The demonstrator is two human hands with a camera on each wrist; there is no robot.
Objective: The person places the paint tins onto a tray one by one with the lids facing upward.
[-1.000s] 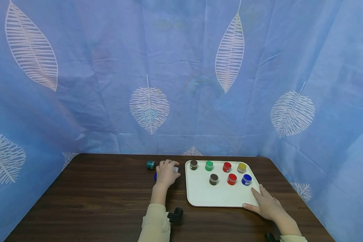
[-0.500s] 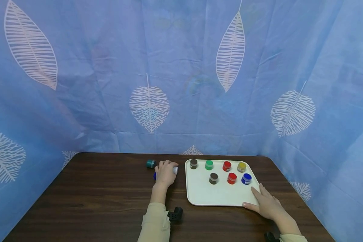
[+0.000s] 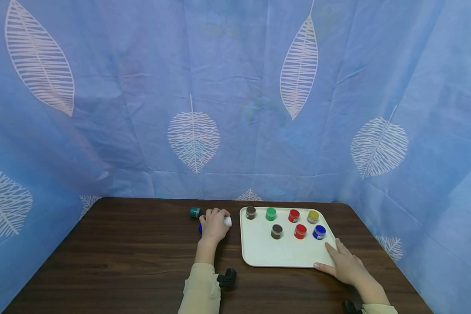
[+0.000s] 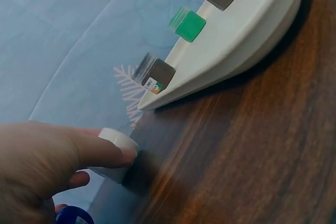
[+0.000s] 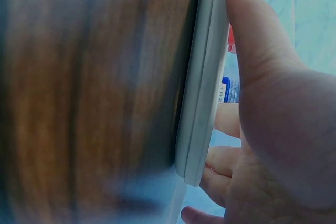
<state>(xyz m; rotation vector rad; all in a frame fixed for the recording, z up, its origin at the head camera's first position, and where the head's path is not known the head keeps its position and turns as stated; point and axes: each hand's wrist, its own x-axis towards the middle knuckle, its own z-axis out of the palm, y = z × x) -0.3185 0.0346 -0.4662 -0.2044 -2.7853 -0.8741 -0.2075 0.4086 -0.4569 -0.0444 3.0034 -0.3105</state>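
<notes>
My left hand (image 3: 214, 226) pinches a small white jar (image 4: 116, 150) between thumb and fingers, left of the tray. Partly hidden behind that hand is a blue jar (image 3: 200, 229); a teal jar (image 3: 195, 212) lies just beyond. My right hand (image 3: 350, 266) rests at the near right corner of the white tray (image 3: 282, 257), its thumb against the rim and its fingers spread along the side. On the tray stand two dark brown jars (image 3: 276, 231), a green jar (image 3: 271, 213), two red jars (image 3: 300, 231), a yellow jar (image 3: 312, 217) and a blue-lidded jar (image 3: 319, 232).
Everything stands on a dark wooden table (image 3: 114, 253). A blue curtain (image 3: 235, 87) with white leaf prints hangs behind the table and along both sides. Each wrist carries a black camera mount (image 3: 226, 278).
The left hand has closed its fingers around the white jar, which has shifted slightly. The right hand and the tray stay where they were.
</notes>
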